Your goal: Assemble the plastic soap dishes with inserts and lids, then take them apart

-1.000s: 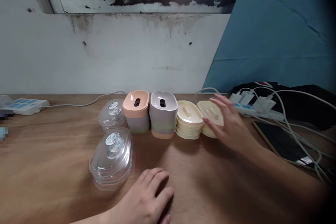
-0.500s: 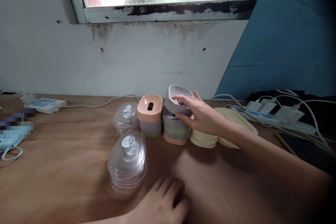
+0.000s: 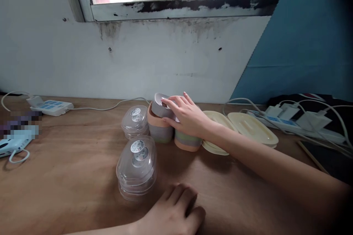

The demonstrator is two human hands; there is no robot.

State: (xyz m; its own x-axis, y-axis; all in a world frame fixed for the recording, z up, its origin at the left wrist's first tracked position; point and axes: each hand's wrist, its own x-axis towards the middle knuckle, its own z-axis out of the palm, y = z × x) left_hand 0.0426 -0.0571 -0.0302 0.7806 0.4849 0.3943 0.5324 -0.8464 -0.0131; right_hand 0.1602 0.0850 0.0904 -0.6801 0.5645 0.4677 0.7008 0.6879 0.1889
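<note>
My right hand (image 3: 189, 115) grips a grey rounded-square cup (image 3: 160, 109), thumb against its outer wall and fingers over its rim. The cup sits tilted in the mouth of the peach cup (image 3: 154, 119) that tops the left stack. Beside this, under my wrist, stands a second stack of cups (image 3: 188, 142) in grey, green and peach bands; my hand hides its top. My left hand (image 3: 173, 211) rests on the table with its fingers curled in, nothing visible in them. Near it lies a stack of clear plastic lids (image 3: 137, 170) with round stickers.
More clear lids (image 3: 134, 120) are piled behind, by the left stack. Cream oval trays (image 3: 253, 128) lie in two piles to the right. Power strips with white cables stand at the left (image 3: 52, 107) and right (image 3: 298, 125). A dark flat object (image 3: 325, 159) lies at the right edge.
My right hand has carried the grey cup leftward, from above the right stack to the peach-topped left stack. My left hand stays curled on the table. The view has shifted slightly.
</note>
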